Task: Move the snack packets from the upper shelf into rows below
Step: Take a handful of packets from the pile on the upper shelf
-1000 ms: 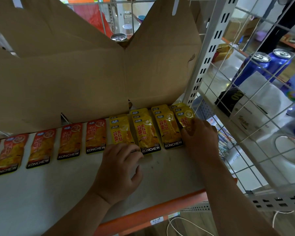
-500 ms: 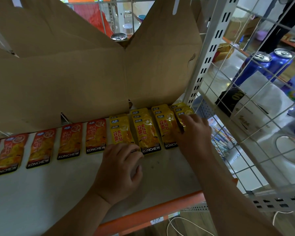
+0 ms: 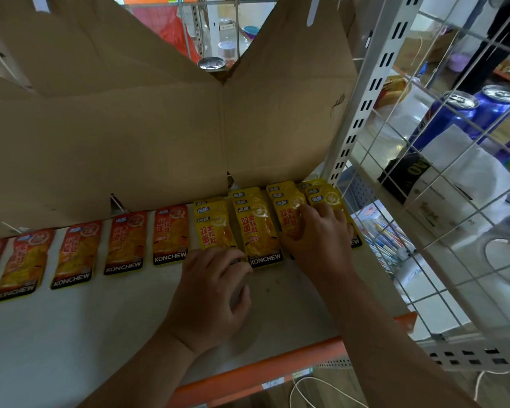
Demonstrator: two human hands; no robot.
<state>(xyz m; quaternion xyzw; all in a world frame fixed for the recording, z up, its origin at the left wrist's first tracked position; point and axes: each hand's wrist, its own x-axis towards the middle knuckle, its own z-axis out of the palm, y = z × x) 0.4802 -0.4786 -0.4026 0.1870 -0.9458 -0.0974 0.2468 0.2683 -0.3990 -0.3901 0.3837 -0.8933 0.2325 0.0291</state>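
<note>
A row of snack packets lies along the back of the white shelf [image 3: 100, 322]: several red ones [image 3: 124, 242] on the left, then overlapping stacks of yellow ones [image 3: 256, 228] on the right. My right hand [image 3: 318, 240] lies flat with spread fingers on the two rightmost yellow stacks and presses on them. My left hand [image 3: 212, 293] rests on the shelf with loosely curled fingers. Its knuckles cover the lower edge of the leftmost yellow stack [image 3: 215, 228], and nothing shows in its grip.
A big open cardboard box [image 3: 130, 142] stands right behind the packet row. A white slotted post [image 3: 362, 107] and a wire mesh panel [image 3: 424, 201] close the right side, with blue cans [image 3: 454, 113] beyond. The shelf's orange front edge [image 3: 262, 369] runs below my arms.
My right hand has slid left from the rightmost yellow stack, so it now also covers the stack beside it. My left hand has stayed in place.
</note>
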